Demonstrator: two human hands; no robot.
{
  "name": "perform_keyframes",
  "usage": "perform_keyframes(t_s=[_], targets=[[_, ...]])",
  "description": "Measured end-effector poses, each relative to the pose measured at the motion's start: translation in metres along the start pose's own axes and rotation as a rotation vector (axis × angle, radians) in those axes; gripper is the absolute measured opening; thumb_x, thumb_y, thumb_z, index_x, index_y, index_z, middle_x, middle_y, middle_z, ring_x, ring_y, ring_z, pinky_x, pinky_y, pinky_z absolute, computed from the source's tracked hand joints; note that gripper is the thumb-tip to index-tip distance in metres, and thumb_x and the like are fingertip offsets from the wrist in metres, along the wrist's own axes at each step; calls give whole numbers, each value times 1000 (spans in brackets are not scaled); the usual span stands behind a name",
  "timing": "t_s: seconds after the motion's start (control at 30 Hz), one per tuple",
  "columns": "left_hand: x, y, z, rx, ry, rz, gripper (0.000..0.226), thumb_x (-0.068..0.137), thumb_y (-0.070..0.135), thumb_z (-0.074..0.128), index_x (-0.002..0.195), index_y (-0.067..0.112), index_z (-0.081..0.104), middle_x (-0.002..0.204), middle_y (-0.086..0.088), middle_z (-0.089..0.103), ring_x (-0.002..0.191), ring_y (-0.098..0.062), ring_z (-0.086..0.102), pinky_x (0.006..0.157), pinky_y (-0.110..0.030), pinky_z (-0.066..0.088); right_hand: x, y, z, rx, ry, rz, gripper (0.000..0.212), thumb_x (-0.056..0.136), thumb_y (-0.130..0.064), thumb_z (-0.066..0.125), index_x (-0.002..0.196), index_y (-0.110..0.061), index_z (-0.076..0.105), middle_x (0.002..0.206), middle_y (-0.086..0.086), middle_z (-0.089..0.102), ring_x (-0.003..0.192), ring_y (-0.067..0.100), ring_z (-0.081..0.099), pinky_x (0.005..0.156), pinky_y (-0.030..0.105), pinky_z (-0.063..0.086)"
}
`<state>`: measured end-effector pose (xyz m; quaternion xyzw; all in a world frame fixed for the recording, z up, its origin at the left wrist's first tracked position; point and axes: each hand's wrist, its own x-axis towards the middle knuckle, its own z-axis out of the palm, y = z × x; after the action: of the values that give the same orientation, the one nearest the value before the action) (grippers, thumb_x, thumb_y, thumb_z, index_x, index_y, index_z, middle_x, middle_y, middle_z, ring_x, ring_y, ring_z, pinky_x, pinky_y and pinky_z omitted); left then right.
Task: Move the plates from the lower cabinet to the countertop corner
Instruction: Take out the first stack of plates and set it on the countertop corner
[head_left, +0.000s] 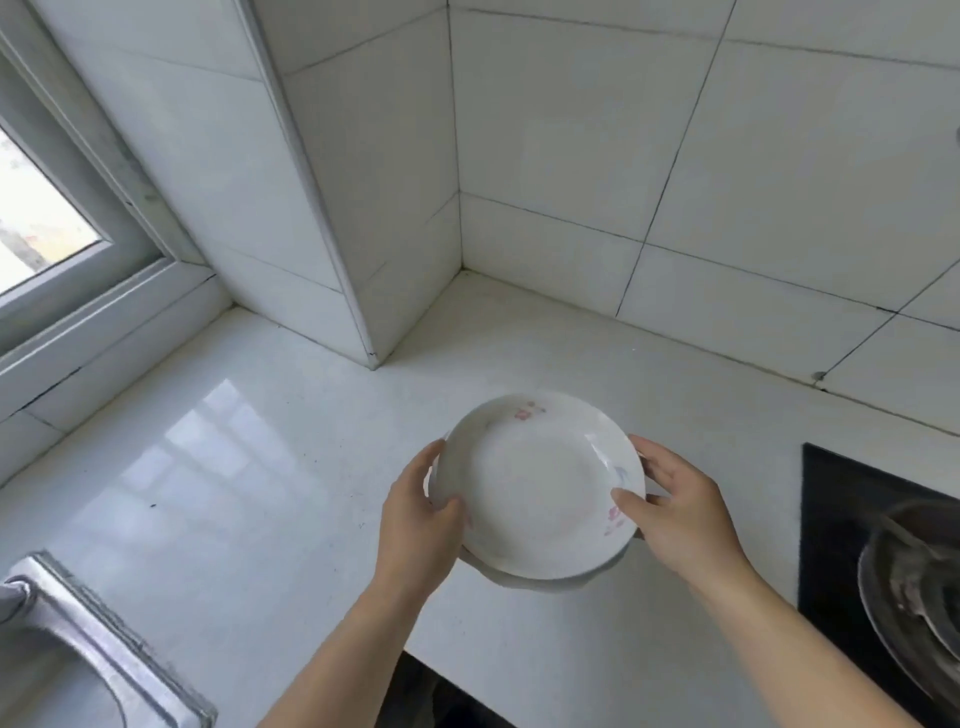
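A white plate (535, 483) with small pink flower prints is held above the white countertop (270, 467), tilted slightly toward me. A second plate rim shows beneath it, so it looks like a small stack. My left hand (421, 514) grips the left rim, thumb on top. My right hand (675, 514) grips the right rim, thumb resting inside the plate. The countertop corner (467, 291), where the tiled walls meet, lies beyond the plates and is bare.
A tiled pillar (332, 218) juts out left of the corner. A window (47, 218) is at far left. A steel sink edge and faucet (78, 623) sit at bottom left. A black stove with a metal pan (904, 587) is at right.
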<state>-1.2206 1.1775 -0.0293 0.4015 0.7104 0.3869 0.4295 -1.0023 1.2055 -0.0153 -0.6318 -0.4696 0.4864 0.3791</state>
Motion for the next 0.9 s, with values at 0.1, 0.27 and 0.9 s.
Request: perform_keyframes(t_s=[0.1,0.27,0.9], targets=[[33,9,-1,19,-15,22,67,67,5,49,125,38,51,120,11,62,106,-24,62,87,-43,54,28,-7,7,-1,34,-1,52,76,8,60,99,-39,61,111,-15,65,93,8,67,80,38,57],[93,22,-2,81,-56,73,64,68,5,51,122,39,52,112,6,65,100,-23,62,71,-26,50,80,-17,21,-13,52,11,50,76,4,61,99,-40,59,111,-14,64,95,12,66,83,45,57],[290,40,21,192,-81,55,69,74,0,56,138,23,42,122,-4,62,104,-25,60,60,-18,42,266,-1,83,-75,80,47,47,79,0,60,114,-32,54,118,-10,60,107,12,58,84,32,53]])
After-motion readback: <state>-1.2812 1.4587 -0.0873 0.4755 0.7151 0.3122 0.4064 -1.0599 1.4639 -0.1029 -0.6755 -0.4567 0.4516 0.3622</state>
